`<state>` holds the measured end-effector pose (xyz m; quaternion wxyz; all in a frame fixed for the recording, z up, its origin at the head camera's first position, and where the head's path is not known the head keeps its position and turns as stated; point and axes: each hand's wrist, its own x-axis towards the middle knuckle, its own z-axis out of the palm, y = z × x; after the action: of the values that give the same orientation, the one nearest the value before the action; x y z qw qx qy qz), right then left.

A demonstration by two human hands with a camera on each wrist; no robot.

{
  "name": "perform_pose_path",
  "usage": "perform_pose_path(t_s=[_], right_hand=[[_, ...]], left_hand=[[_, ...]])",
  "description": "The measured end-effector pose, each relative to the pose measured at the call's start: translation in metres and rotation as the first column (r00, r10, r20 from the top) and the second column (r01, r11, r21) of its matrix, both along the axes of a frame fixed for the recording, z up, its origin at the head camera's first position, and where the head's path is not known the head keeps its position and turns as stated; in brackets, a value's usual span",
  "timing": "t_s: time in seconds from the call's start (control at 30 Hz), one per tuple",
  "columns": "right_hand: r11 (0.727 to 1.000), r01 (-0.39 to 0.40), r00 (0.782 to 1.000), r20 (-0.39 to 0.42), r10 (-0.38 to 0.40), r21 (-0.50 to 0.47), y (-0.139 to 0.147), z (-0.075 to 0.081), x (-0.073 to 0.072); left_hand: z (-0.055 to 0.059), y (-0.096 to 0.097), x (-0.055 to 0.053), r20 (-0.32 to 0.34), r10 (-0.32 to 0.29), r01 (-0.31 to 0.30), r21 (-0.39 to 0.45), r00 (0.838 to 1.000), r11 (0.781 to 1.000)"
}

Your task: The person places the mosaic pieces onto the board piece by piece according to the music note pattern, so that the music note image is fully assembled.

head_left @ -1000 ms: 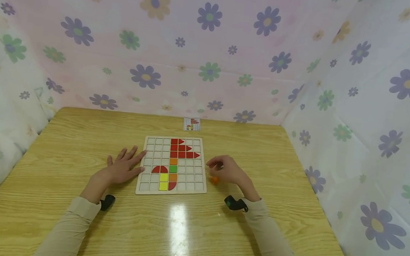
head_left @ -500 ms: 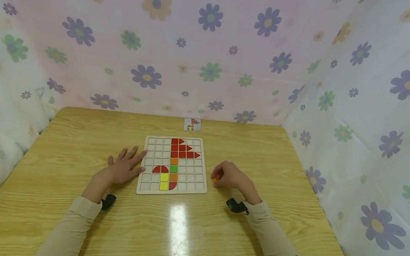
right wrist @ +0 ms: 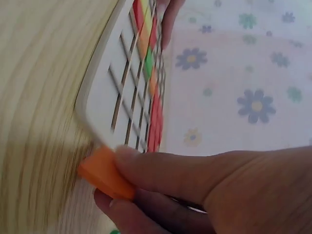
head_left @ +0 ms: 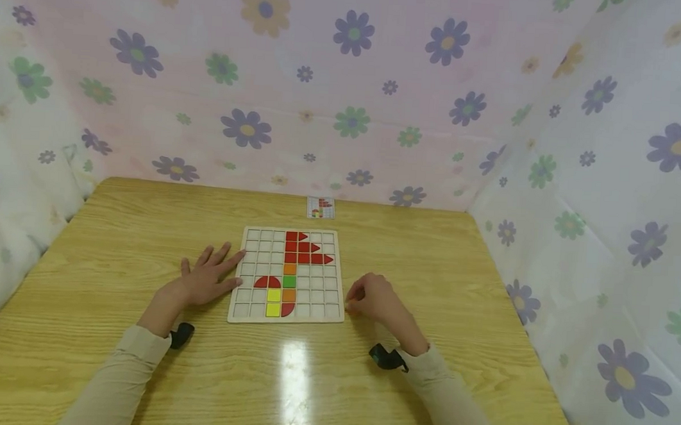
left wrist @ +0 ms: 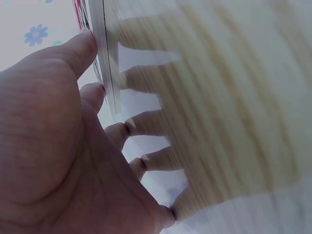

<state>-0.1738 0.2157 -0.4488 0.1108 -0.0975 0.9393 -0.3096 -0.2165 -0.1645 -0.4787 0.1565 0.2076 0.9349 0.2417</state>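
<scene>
My right hand [head_left: 378, 298] pinches an orange block [right wrist: 105, 173] between thumb and fingers, low over the table at the right edge of the white grid board [head_left: 317, 295]. In the head view the fingers mostly cover this block. My left hand [head_left: 206, 282] lies with fingers spread at the board's left side. Its thumb and index fingertip are at the frame's edge, as the left wrist view also shows. On the board sit red squares [head_left: 291, 247] and red triangles, orange squares [head_left: 288, 296], a green square [head_left: 289, 282], yellow squares [head_left: 273, 302] and red rounded pieces [head_left: 267, 282].
A small pattern card [head_left: 321, 207] lies beyond the board at the back of the wooden table [head_left: 431, 243]. Flowered cloth [head_left: 353, 85] hangs behind and at both sides. At the bottom of the right wrist view a bit of something green [right wrist: 115, 232] shows.
My right hand has closed its fingers on the orange block beside the board and moved it left to the board's edge. My left hand has stayed in place.
</scene>
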Motion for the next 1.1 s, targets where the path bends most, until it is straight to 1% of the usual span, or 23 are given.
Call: perform_pose_path(t_s=[0.1, 0.13, 0.17, 0.3, 0.43, 0.53, 0.7, 0.77, 0.8, 0.83, 0.87, 1.1], right_hand=[[0.998, -0.016, 1.0, 0.004, 0.016, -0.066, -0.01, 0.004, 0.011], [0.996, -0.022, 1.0, -0.007, 0.022, -0.091, -0.013, 0.004, 0.014], [0.992, -0.025, 1.0, -0.016, 0.023, -0.121, -0.016, 0.004, 0.016], [0.964, -0.057, 0.998, -0.032, 0.051, -0.258, -0.029, -0.005, 0.022], [0.918, -0.032, 0.998, 0.045, 0.054, -0.395, -0.044, -0.02, 0.026], [0.883, 0.007, 0.994, 0.1, 0.045, -0.469, -0.055, -0.03, 0.031], [0.82, 0.05, 0.994, 0.11, 0.016, -0.57, -0.072, -0.041, 0.035], [0.794, 0.047, 0.996, 0.092, 0.011, -0.606, -0.078, -0.044, 0.035], [0.788, 0.038, 0.997, 0.077, 0.011, -0.614, -0.081, -0.044, 0.034], [0.784, 0.032, 0.998, 0.067, 0.013, -0.62, -0.085, -0.044, 0.034], [0.785, 0.024, 0.998, 0.057, 0.015, -0.619, -0.088, -0.044, 0.033], [0.836, -0.037, 0.999, -0.017, 0.033, -0.547, -0.111, -0.038, 0.022]], left_hand=[[0.001, 0.0, 0.001, 0.004, -0.005, 0.005, 0.005, 1.0, 1.0], [0.001, 0.0, 0.001, 0.005, -0.005, 0.005, 0.004, 1.0, 1.0], [0.003, 0.001, 0.002, 0.005, -0.005, 0.005, 0.003, 1.0, 1.0], [0.001, 0.0, 0.001, 0.002, -0.003, 0.003, 0.0, 1.0, 1.0], [0.0, 0.0, 0.0, -0.003, -0.004, 0.004, -0.001, 1.0, 1.0], [0.0, -0.001, 0.0, 0.002, 0.0, 0.0, -0.012, 1.0, 1.0], [0.001, 0.0, 0.001, 0.005, 0.003, -0.003, -0.008, 1.0, 1.0], [0.002, 0.0, 0.002, 0.005, 0.002, -0.002, 0.001, 1.0, 1.0], [0.002, 0.001, 0.002, 0.007, 0.003, -0.003, 0.003, 1.0, 1.0], [0.002, 0.001, 0.002, 0.007, 0.003, -0.003, 0.002, 1.0, 1.0], [0.002, 0.001, 0.002, 0.005, 0.003, -0.003, 0.002, 1.0, 1.0], [0.001, 0.0, 0.0, 0.01, 0.006, -0.006, -0.003, 1.0, 1.0]])
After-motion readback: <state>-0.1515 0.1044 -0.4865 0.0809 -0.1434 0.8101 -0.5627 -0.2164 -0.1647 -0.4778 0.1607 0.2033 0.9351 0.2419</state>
